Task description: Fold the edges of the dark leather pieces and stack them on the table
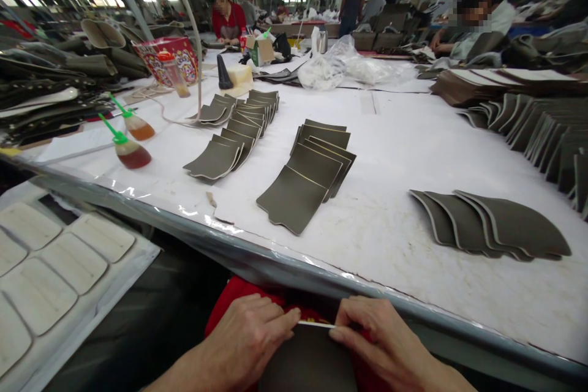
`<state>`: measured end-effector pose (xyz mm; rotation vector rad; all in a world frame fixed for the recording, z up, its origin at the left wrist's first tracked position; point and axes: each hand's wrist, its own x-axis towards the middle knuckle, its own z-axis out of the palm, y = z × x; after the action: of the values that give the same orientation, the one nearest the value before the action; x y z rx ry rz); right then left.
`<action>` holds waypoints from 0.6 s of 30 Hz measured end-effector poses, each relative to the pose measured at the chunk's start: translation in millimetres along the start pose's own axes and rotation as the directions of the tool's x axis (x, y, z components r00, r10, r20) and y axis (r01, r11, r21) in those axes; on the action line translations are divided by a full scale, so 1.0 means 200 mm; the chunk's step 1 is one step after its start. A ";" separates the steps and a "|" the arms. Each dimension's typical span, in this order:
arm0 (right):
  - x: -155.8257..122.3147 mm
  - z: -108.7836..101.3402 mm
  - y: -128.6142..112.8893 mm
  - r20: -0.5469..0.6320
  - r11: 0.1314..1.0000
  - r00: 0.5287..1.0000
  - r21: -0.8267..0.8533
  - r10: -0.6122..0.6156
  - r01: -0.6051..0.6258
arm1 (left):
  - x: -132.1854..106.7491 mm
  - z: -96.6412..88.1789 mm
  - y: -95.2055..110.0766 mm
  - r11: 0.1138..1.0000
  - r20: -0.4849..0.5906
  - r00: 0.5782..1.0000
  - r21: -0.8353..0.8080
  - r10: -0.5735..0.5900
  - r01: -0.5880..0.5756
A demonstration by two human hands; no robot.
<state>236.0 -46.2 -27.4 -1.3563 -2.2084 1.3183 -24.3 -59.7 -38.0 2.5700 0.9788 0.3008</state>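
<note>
Below the table's front edge, my left hand (250,337) and my right hand (383,340) both pinch the top edge of a dark grey leather piece (310,358) held over my lap. The fingers of both hands are closed on its pale edge. On the white table (404,153) ahead lie overlapping rows of the same dark grey pieces: one row (307,171) in the middle, another row (234,131) to its left, and a small fan of curved pieces (489,223) at the right.
Two glue bottles with green nozzles (128,147) lie at the table's left. A tray of pale pieces (50,263) sits at lower left. More dark stacks (542,128) line the right side. Other people work at the far end, beside plastic bags (340,64).
</note>
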 end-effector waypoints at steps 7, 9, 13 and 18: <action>0.01 -0.01 0.00 -0.012 0.998 1.000 0.056 0.012 -0.011 | -0.05 -0.08 -0.04 0.869 0.167 0.928 -0.327 -0.333 0.371; 0.02 -0.02 -0.01 -0.028 0.996 0.999 0.088 0.028 -0.025 | -0.04 -0.10 -0.04 0.683 0.246 0.866 -0.536 -0.435 0.496; 0.02 -0.01 -0.02 0.003 0.986 0.998 0.153 0.062 -0.062 | -0.03 -0.08 -0.04 0.371 0.331 0.794 -0.748 -0.511 0.550; 0.02 0.01 0.00 0.045 0.988 0.999 0.152 0.022 -0.029 | -0.02 -0.08 -0.04 0.381 0.323 0.786 -0.737 -0.527 0.558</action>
<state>232.0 -44.6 -29.4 -1.3153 -2.0751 1.5057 -36.9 -53.1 -27.7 1.3000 1.2382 0.3897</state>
